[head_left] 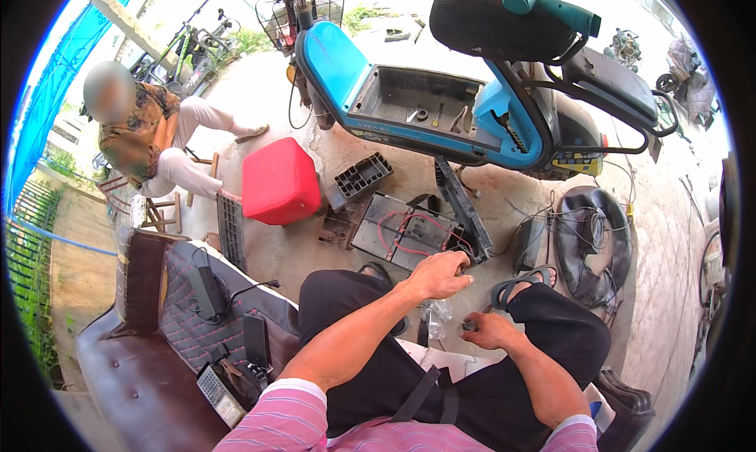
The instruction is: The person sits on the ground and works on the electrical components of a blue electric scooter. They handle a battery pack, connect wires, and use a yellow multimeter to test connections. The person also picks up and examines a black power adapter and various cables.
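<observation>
My left hand reaches over the near right end of a dark battery pack. Its fingers curl together by the pack's edge; whatever they hold is hidden. Red wires loop across the top of the pack. Lower down, between my knees, my right hand is closed around a small dark piece too small to name. Beside it lies a crumpled clear plastic bag. A long black plastic casing part leans along the pack's right side.
A red cushioned stool stands left of the pack, near a seated person. Beyond is a blue electric scooter with tools in its open compartment. A black inner tube lies right. A brown sofa holds a charger and phone.
</observation>
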A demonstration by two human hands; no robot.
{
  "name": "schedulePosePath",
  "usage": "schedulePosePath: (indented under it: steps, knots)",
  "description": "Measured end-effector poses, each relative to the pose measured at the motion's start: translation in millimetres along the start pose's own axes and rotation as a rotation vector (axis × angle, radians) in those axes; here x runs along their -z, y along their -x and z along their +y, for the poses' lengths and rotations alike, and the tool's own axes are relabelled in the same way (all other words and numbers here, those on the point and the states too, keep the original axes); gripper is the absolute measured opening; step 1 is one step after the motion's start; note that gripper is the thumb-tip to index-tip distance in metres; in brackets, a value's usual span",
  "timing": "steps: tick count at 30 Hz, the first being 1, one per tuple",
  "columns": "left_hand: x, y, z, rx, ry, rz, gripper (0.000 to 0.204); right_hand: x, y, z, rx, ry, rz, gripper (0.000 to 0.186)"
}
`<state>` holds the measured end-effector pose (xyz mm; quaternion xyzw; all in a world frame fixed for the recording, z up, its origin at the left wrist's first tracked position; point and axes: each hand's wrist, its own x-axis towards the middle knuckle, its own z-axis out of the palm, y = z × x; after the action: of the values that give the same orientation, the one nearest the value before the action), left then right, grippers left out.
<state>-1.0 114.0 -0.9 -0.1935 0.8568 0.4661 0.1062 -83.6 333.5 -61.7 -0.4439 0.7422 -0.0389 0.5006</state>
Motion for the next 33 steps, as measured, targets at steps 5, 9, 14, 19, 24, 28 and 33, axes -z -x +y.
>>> schedulePosePath:
  steps: [5,9,14,19,24,28,33]
  knots:
    - [5.7,3.0,-4.5,0.0,0.01,0.012,0.047,-4.3,-4.5,2.1,-0.016,-0.006,-0.014,0.059]
    - [3.0,7.4,-7.2,-0.043,0.002,0.038,0.045,-11.8,-2.6,4.8,0.007,0.108,0.031,0.058]
    - [4.8,8.2,-13.9,-0.037,0.007,0.051,0.046,-5.6,-2.6,-5.6,-0.035,0.048,-0.018,0.058]
    - [5.8,7.5,-8.5,-0.048,-0.013,0.061,0.046,-4.4,-3.9,-2.0,-0.015,0.036,-0.011,0.058]
    - [6.3,6.5,-12.2,-0.027,-0.025,0.034,0.047,-3.3,-3.1,-8.9,-0.014,0.024,-0.003,0.057]
    - [5.5,9.1,-13.6,-0.039,-0.018,0.035,0.046,-6.3,-3.3,-6.1,-0.026,0.031,-0.021,0.058]
    - [-1.0,3.2,-22.8,-0.094,-0.049,0.055,0.047,-11.6,-6.7,4.3,0.015,0.06,-0.008,0.059]
